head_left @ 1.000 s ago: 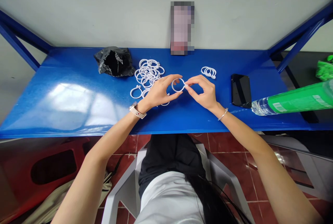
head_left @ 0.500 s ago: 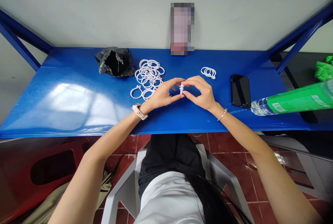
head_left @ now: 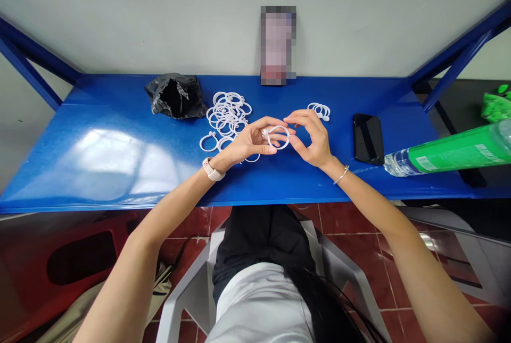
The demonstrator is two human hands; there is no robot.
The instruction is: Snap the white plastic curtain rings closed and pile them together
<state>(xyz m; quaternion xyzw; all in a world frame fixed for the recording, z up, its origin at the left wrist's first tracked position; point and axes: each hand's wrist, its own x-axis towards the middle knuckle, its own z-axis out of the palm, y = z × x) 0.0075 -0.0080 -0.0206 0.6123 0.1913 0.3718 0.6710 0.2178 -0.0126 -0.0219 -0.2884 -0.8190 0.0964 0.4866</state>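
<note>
Our left hand [head_left: 248,143] is pinching the white ring [head_left: 278,127] at its left side, thumb and fingers closed on the clasp end. Our right hand [head_left: 313,141] is pinching the same ring's right edge, index finger curled over the top. We are holding the ring between both hands, just above the bench [head_left: 120,146], near its middle.

Just behind the left hand, a loose pile of rings [head_left: 227,111] is lying on the bench, many overlapping. Behind the right hand, a small cluster of rings [head_left: 320,110] is sitting apart from that pile. Left of the pile, a crumpled black bag [head_left: 175,95] is resting. Right of our right hand, a dark phone [head_left: 368,138] is lying flat. Beside it, a green-labelled bottle [head_left: 451,154] is lying on its side, base toward the phone.

We are wearing a watch [head_left: 211,169] on the left wrist and a bracelet [head_left: 342,175] on the right.
</note>
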